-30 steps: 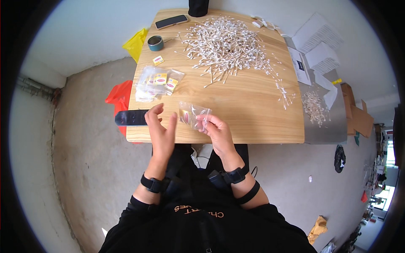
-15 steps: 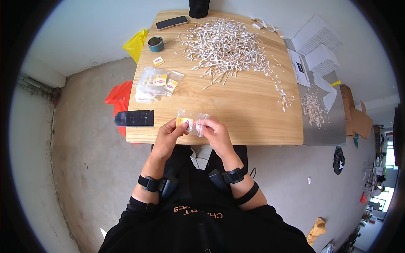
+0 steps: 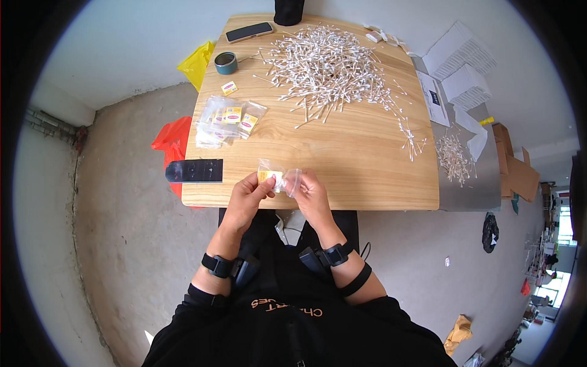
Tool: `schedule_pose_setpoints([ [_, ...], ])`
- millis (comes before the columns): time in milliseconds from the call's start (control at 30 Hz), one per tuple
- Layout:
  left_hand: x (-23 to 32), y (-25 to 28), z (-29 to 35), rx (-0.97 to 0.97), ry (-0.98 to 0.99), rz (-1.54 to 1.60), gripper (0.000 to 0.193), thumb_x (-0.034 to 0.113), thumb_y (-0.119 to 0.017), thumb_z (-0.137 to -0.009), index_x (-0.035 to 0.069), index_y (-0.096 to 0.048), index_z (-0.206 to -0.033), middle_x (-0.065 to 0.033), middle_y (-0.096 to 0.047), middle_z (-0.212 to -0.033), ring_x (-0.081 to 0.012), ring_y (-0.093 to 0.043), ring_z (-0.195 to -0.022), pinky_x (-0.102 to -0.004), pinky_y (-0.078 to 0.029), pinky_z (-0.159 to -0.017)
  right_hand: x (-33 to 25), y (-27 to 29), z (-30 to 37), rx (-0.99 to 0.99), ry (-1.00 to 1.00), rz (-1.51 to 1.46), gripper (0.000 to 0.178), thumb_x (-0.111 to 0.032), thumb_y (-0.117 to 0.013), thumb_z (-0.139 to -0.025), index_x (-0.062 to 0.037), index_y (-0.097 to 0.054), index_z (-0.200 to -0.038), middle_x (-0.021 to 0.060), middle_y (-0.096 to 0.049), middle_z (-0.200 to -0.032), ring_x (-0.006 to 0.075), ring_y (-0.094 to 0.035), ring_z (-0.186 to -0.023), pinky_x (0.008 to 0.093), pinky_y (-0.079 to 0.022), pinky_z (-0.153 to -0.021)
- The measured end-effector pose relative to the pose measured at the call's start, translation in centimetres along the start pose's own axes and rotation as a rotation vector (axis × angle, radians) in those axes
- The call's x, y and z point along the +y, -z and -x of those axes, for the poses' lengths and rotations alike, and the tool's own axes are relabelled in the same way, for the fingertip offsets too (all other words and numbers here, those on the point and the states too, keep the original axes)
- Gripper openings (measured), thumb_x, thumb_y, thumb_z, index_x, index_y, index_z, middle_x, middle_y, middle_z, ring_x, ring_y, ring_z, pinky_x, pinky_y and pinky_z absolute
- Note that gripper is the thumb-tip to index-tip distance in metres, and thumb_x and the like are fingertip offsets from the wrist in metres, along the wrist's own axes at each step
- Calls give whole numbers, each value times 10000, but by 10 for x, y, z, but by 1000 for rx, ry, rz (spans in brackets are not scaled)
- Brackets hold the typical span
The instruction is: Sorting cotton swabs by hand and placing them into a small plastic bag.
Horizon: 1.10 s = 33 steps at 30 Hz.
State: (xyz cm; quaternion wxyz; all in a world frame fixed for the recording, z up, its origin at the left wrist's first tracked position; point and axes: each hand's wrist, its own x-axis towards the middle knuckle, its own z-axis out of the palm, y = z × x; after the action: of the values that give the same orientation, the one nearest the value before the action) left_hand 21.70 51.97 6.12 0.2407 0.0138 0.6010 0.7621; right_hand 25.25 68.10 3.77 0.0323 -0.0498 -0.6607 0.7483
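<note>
Over the table's near edge, a small clear plastic bag (image 3: 269,165) with a yellow and white label is held between both hands. My left hand (image 3: 249,192) pinches its labelled part, thumb on top. The fingers of my right hand (image 3: 309,192) are closed on the bag's other end, where the plastic is bunched and folded. A stack of similar clear bags (image 3: 211,125) with yellow labels lies to the left, and one small yellow card (image 3: 229,88) sits just beyond it. Across the far middle spreads a large heap of cotton swabs (image 3: 330,67).
A black strip (image 3: 195,170) juts over the table's left edge. Farther back stand a round teal container (image 3: 225,63) and a phone (image 3: 249,32). On a grey surface at the right lies another swab pile (image 3: 455,160). Red (image 3: 174,144) and yellow (image 3: 195,66) plastic bags hang at the left.
My right hand has shifted slightly left, toward my left hand. The bag stays between both hands, its right end a little differently folded. Nothing else has visibly moved.
</note>
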Motion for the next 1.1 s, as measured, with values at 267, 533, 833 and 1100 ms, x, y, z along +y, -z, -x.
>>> schedule_pose_setpoints([
  [267,-6,6,-2,55,14,-314,211,224,-632,-939,17,-633,-901,17,-596,-761,-47,-499,-683,-202,-410,-638,-5,-3,-2,-25,10,-2,159,-98,-653,-906,-29,-670,-1048,46,-534,-986,150,-606,-908,282,-500,-789],
  [533,-5,3,0,22,-47,-436,272,247,-637,-932,-4,-609,-832,23,-516,-645,-48,-444,-616,-234,-373,-552,3,7,-2,-14,-21,-1,154,-6,-624,-891,-18,-666,-1038,61,-580,-970,145,-613,-879,266,-501,-770],
  [833,2,11,1,27,29,-437,220,214,-701,-889,18,-612,-842,21,-580,-696,-37,-497,-635,-203,-393,-574,17,8,-3,58,-35,68,118,-71,-651,-906,28,-630,-966,37,-612,-960,99,-589,-849,244,-483,-785],
  [1100,-1,21,4,52,34,-226,205,204,-697,-894,22,-615,-845,21,-592,-697,-41,-507,-630,-194,-414,-581,15,6,-3,43,-175,-124,157,-156,-649,-928,-2,-630,-957,14,-618,-860,82,-558,-797,234,-451,-742],
])
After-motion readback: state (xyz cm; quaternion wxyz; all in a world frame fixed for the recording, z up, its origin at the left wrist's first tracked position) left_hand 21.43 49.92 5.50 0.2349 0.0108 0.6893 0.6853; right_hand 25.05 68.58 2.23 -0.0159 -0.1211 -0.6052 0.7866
